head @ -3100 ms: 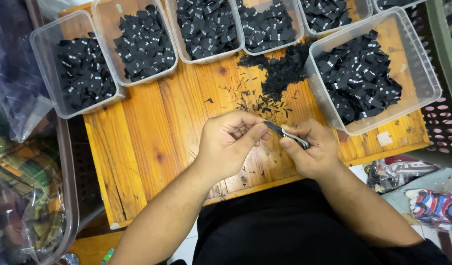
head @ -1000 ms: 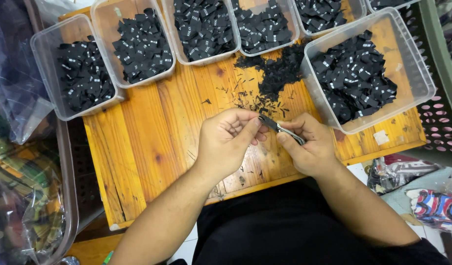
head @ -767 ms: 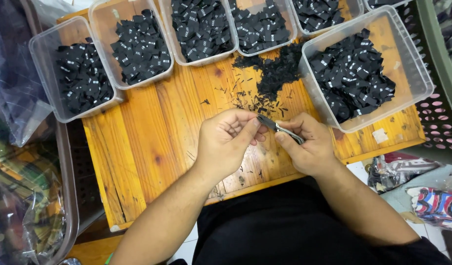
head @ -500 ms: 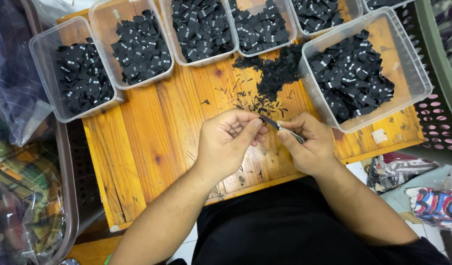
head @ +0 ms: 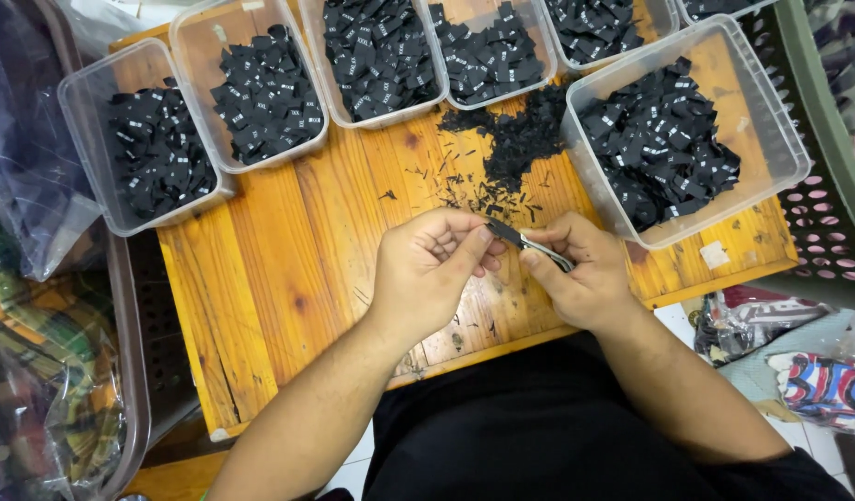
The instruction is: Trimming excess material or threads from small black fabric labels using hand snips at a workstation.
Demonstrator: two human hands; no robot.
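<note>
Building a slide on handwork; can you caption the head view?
Left hand and right hand work a small metal tool above a wooden board ringed by tubs of black labels.

I have one view only, from the head camera, looking steeply down and forward over the lap onto the wooden board (head: pixel 261 278). Close range: both forearms fill the lower frame, clear tubs (head: pixel 771 139) cut off along the top edge.

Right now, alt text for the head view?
Two bare hands meet over a wooden board: the right hand holds small snips to something pinched in the left hand. Clear tubs of black fabric labels line the far edge.
</note>
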